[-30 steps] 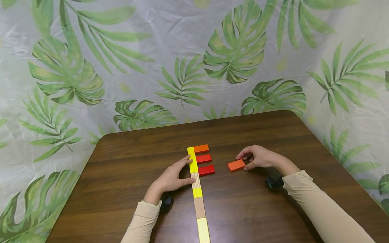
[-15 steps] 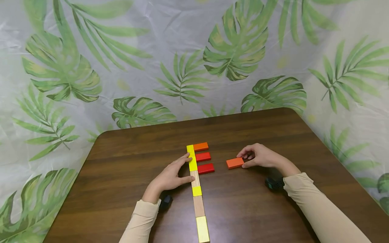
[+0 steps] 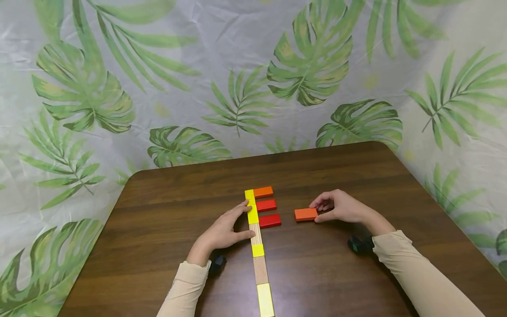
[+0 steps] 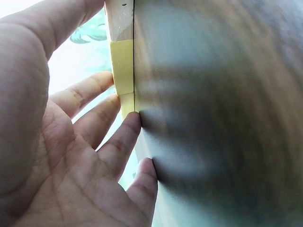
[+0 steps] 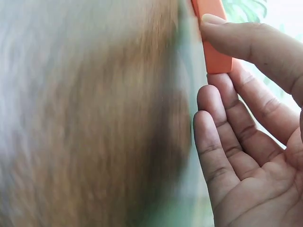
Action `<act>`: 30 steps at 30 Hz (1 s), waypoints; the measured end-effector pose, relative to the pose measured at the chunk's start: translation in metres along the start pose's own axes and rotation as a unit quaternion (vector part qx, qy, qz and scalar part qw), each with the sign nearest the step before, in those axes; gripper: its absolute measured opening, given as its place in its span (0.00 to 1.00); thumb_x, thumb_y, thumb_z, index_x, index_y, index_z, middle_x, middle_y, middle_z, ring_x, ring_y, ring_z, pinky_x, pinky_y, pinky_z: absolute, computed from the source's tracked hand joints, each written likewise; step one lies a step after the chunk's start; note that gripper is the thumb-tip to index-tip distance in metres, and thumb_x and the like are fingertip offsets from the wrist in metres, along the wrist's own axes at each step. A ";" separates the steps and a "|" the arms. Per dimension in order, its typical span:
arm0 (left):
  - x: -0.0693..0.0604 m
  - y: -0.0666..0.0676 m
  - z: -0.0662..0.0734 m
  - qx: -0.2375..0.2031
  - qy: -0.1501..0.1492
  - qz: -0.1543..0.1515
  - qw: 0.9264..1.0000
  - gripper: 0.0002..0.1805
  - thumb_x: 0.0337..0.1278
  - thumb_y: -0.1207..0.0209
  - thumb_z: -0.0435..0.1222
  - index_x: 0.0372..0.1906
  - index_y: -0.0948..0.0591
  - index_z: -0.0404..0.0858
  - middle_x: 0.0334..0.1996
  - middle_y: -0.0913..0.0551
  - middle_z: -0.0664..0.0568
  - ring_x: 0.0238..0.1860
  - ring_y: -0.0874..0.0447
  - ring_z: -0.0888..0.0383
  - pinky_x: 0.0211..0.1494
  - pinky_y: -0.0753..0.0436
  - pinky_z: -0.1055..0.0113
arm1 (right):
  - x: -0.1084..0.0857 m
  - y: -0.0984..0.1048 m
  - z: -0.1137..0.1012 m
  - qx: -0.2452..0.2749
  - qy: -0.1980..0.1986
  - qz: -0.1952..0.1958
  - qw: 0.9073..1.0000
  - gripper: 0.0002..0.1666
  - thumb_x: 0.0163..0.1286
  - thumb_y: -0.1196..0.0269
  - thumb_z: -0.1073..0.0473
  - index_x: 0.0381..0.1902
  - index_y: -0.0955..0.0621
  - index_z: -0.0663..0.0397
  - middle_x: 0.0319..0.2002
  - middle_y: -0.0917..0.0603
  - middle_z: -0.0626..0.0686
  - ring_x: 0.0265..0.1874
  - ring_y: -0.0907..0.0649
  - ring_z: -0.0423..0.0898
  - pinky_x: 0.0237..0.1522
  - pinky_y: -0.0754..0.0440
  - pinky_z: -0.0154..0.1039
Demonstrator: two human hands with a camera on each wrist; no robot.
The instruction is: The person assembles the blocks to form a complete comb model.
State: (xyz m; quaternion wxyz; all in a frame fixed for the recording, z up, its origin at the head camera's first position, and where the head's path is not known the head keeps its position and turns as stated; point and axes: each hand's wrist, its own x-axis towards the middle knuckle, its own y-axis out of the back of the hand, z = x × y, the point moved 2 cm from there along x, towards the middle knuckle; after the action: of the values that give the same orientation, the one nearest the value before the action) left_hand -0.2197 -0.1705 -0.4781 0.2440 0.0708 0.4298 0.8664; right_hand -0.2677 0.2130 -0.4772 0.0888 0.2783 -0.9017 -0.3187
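Observation:
In the head view, a straight row of yellow blocks [image 3: 252, 214] and plain wooden blocks [image 3: 261, 270] runs from the table's middle to the near edge of the frame. Along its left side lies my left hand [image 3: 219, 231], fingertips on the yellow part and thumb on a wooden block; the left wrist view shows the fingers spread loosely against a yellow block [image 4: 122, 66]. To the right of the row, my right hand [image 3: 343, 208] pinches the end of an orange block [image 3: 306, 214] low over or on the table. The right wrist view shows the thumb across this orange block [image 5: 218, 52].
One orange block [image 3: 263, 192] and two red blocks [image 3: 266, 205] stick out rightward from the row's far part, with gaps between them. The dark wooden table [image 3: 190, 185] reaches back to a leaf-patterned cloth [image 3: 237, 57]. Black wrist cameras sit under both wrists.
The orange block in my right hand has shifted slightly left and turned, so its long side now lies more nearly level across the view. My left hand stays against the row.

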 end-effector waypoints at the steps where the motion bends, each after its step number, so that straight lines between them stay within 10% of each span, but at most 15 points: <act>1: 0.000 0.000 0.000 0.000 0.000 -0.001 1.000 0.42 0.68 0.29 0.51 0.81 0.31 0.42 0.88 0.45 0.52 0.87 0.44 0.43 0.86 0.42 0.36 | 0.000 -0.001 -0.001 -0.001 0.002 -0.001 1.000 0.21 0.63 0.19 0.55 0.52 0.11 0.54 0.47 0.09 0.51 0.44 0.15 0.40 0.50 0.14 0.31; 30: -0.001 0.001 0.003 -0.001 0.004 -0.002 1.000 0.42 0.67 0.29 0.50 0.81 0.31 0.42 0.88 0.45 0.51 0.87 0.44 0.41 0.86 0.39 0.37 | 0.003 -0.039 -0.035 -0.001 0.050 -0.030 0.998 0.18 0.61 0.18 0.52 0.46 0.12 0.47 0.44 0.12 0.47 0.42 0.16 0.43 0.48 0.14 0.35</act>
State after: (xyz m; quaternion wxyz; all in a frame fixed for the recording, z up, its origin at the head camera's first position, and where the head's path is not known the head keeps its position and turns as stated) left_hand -0.2179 -0.1693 -0.4748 0.2441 0.0667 0.4301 0.8666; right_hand -0.2411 0.1679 -0.4739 0.1244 0.3204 -0.8870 -0.3083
